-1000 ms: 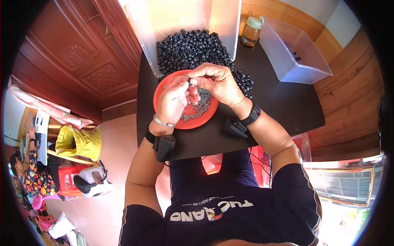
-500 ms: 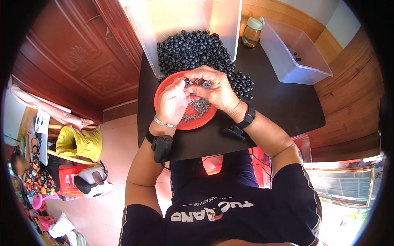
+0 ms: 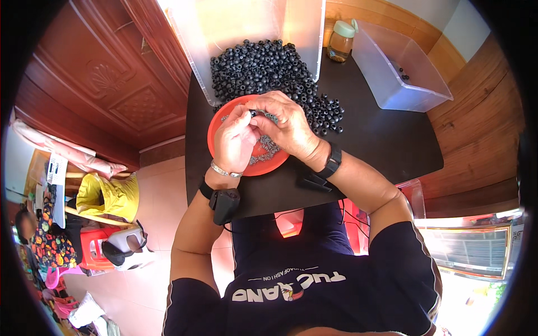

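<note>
Both my hands meet above a round red-orange bowl (image 3: 270,168) that holds many small grey pieces (image 3: 268,150). Between the fingertips is a small black bead-like part with a hole (image 3: 253,113). My left hand (image 3: 235,137) grips it by thumb and forefinger, palm turned up. Bent over from the other side, my right hand (image 3: 287,124) has its thumb and fingers closed at the same part; whether it pinches a grey piece too is hidden. Just beyond the bowl lies a large heap of similar black parts (image 3: 255,70), spilling out to the right.
A big clear plastic bin (image 3: 197,70) on its side backs the heap. At the dark table's (image 3: 386,148) far right stand a clear tub (image 3: 412,101) with a few black parts and a lidded jar (image 3: 340,43). Another person (image 3: 49,241) is at the far left.
The hands stay together over the bowl. The fingers have shifted slightly around the black part, and the whole view has moved a little.
</note>
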Demonstrator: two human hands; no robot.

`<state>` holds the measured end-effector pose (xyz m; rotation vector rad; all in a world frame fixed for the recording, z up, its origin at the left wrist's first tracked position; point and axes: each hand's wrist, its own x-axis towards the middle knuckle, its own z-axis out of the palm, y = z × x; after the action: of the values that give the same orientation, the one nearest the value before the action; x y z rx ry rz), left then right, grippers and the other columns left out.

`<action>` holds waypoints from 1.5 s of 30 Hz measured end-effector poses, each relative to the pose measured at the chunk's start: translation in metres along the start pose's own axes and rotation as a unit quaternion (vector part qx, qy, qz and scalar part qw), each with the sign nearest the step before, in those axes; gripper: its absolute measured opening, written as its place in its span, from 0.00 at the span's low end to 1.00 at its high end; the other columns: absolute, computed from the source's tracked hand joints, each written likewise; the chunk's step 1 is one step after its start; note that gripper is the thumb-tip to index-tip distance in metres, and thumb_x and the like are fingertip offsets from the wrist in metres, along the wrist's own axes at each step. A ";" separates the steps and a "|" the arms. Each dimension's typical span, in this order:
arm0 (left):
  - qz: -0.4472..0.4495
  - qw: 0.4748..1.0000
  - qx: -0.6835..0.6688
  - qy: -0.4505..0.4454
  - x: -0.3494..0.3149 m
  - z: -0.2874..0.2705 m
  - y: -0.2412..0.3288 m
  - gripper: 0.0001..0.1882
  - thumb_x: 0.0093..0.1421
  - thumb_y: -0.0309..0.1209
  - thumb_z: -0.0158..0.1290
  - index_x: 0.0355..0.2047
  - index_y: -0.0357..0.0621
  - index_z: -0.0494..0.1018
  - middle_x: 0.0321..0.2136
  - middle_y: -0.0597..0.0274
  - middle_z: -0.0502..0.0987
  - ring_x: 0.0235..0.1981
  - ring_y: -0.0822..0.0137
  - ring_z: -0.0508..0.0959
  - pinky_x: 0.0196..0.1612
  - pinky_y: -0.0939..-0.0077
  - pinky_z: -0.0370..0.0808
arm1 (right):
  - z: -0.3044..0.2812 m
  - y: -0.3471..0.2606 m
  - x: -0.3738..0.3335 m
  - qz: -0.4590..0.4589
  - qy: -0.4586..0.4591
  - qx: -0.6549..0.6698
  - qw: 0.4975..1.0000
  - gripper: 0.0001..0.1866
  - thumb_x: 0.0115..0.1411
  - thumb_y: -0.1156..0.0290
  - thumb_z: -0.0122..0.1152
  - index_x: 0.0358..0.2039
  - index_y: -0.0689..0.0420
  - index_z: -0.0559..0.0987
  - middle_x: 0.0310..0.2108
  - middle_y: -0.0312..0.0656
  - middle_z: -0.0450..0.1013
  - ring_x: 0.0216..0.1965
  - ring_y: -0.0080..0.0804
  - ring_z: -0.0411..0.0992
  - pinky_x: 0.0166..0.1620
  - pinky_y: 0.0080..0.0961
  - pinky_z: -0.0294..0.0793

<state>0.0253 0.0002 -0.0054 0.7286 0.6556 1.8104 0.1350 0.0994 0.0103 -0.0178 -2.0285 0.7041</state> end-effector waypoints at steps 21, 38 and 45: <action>0.019 0.999 0.021 -0.046 0.002 0.002 0.008 0.13 0.65 0.30 0.40 0.47 0.37 0.67 0.39 0.64 0.70 0.43 0.71 0.70 0.48 0.73 0.67 | -0.010 -0.006 0.008 -0.033 0.006 0.024 0.999 0.19 0.44 0.80 0.65 0.39 0.56 0.78 0.35 0.39 0.75 0.40 0.39 0.72 0.45 0.34 0.72; -0.035 0.998 0.047 0.010 0.001 0.005 0.006 0.12 0.64 0.32 0.43 0.44 0.39 0.69 0.38 0.65 0.73 0.38 0.72 0.73 0.43 0.73 0.69 | -0.017 -0.013 0.008 -0.085 -0.094 -0.256 0.958 0.15 0.46 0.72 0.64 0.36 0.60 0.75 0.31 0.41 0.73 0.33 0.39 0.73 0.37 0.30 0.75; -0.024 0.997 0.050 0.048 -0.002 0.009 0.003 0.11 0.64 0.33 0.43 0.41 0.40 0.69 0.35 0.65 0.73 0.36 0.72 0.73 0.42 0.75 0.69 | -0.008 -0.010 0.002 -0.098 -0.046 -0.217 0.970 0.09 0.50 0.71 0.60 0.30 0.60 0.74 0.25 0.42 0.71 0.29 0.40 0.72 0.33 0.31 0.74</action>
<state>0.0304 -0.0021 0.0024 0.6903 0.8261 1.7876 0.1428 0.0953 0.0198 -0.0388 -2.2021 0.1306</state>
